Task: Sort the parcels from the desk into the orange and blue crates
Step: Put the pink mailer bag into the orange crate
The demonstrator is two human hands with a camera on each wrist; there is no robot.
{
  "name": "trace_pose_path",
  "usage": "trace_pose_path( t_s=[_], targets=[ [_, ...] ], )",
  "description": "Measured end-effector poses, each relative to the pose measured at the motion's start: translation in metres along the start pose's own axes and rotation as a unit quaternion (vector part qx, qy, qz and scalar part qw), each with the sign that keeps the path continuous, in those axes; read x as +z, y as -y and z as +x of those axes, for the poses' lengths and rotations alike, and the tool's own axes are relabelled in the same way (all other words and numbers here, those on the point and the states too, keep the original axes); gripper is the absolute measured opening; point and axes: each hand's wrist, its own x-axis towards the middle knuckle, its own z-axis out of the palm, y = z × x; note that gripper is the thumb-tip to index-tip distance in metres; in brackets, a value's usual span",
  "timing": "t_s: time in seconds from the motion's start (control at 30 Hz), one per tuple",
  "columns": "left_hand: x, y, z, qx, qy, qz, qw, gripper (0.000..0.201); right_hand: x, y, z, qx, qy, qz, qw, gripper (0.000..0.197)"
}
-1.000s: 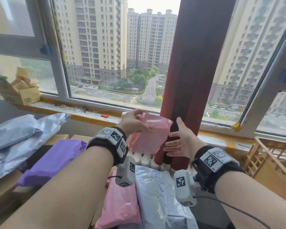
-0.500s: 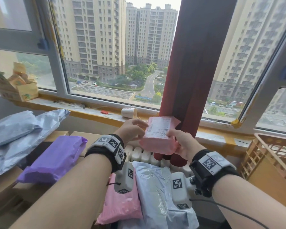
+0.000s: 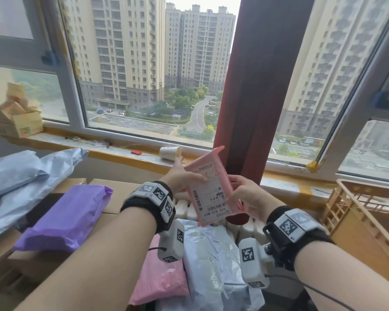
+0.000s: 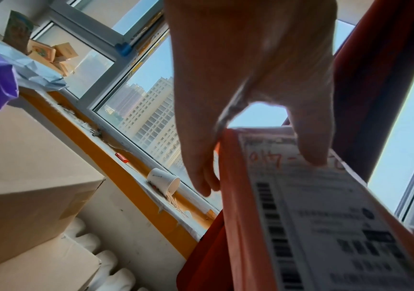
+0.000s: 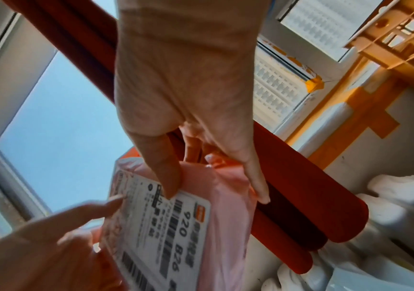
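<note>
Head view looks down over both forearms; wrist views closely share the pink parcel (image 3: 211, 187).

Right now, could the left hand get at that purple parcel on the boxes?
Probably not yet: the left hand is busy gripping the pink parcel. The purple parcel lies uncovered just beside that arm.

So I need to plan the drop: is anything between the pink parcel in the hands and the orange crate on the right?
Nothing visible. Both the left hand and right hand hold the pink parcel up in front of the red curtain. The orange crate sits to the right, with open air between them; its inside is mostly out of frame.
</note>
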Motion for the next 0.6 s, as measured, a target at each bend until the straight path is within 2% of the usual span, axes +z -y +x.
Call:
trace_pose_path(
  t_s=[0.1,0.2,0.27,0.33,0.4,0.43,0.53,0.6],
  targets=[
    [0.004,0.002,-0.005,0.005,0.009,0.012,1.0,0.116,-0.006,-0.004,-0.002,0.008,0.037,-0.002,0.999,0.073],
    [0.008,0.002,-0.008,0.022,0.0,0.028,0.999,0.109,-0.007,-0.003,-0.004,0.003,0.03,-0.035,0.999,0.073],
    [0.011,0.001,-0.007,0.031,-0.017,0.059,0.998,0.106,-0.005,-0.002,-0.002,-0.019,-0.02,-0.072,0.997,0.081],
    [0.013,-0.002,-0.007,0.049,-0.029,0.112,0.992,0.111,-0.003,0.0,0.001,-0.077,-0.111,-0.113,0.984,0.095],
    [0.017,-0.004,-0.008,0.077,-0.032,0.175,0.981,0.117,-0.002,0.005,0.001,-0.165,-0.171,-0.193,0.952,0.097],
    [0.019,-0.005,-0.009,0.088,-0.029,0.2,0.975,0.119,0.0,0.009,-0.001,-0.205,-0.171,-0.258,0.928,0.097],
    [0.03,-0.007,-0.01,0.12,-0.012,0.271,0.955,0.118,0.009,0.019,-0.004,-0.263,-0.115,-0.419,0.862,0.102],
    [0.038,-0.008,-0.01,0.137,-0.004,0.314,0.939,0.111,0.015,0.023,-0.005,-0.262,-0.101,-0.462,0.841,0.108]
  ],
)
